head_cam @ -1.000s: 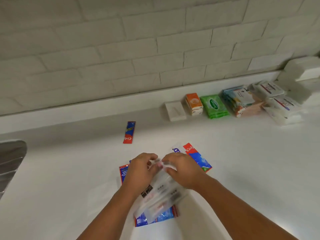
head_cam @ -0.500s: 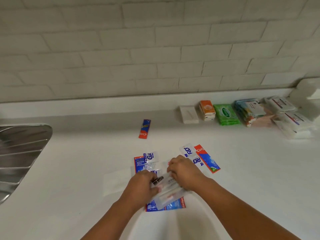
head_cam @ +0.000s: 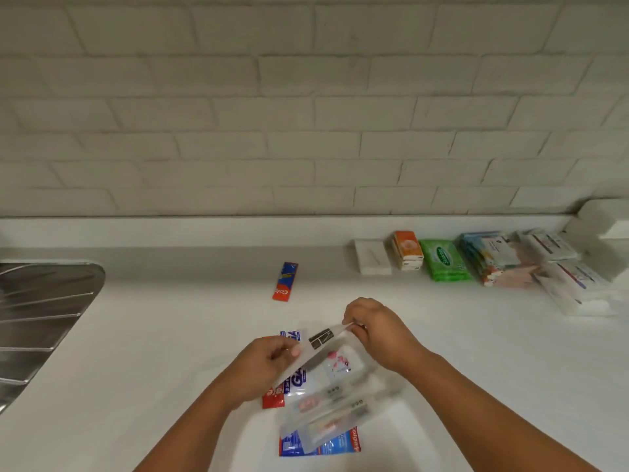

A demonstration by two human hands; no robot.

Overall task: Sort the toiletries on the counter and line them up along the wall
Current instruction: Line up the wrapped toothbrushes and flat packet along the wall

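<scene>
Two hands meet over the near middle of the white counter. The left hand has its fingers curled, thumb and fingertips pinching the left edge of a bunch of clear plastic packets, and the right hand pinches the far corner of the topmost one, holding it tilted up off the counter. That top packet carries a black label whose print is too blurred to read. Pink-and-red marks show through the film lower down, and the small dark print on the packets beneath is also unreadable. Under the bunch lie more sachets: a blue-and-red sachet at the near edge reads "Colgate" sideways in white on red, a red strip beside the left wrist shows the letters "ate", and a white-and-blue sachet shows a large blue "G". Well apart, toward the wall, a lone red-and-blue sachet lies flat with "Col" legible at its near end. Along the wall to the right a row sits side by side: a white box, a stack of orange boxes, green packs with a dark oval logo I cannot read, blue-edged packs and clear-wrapped white packs. A steel drainboard fills the left edge.
</scene>
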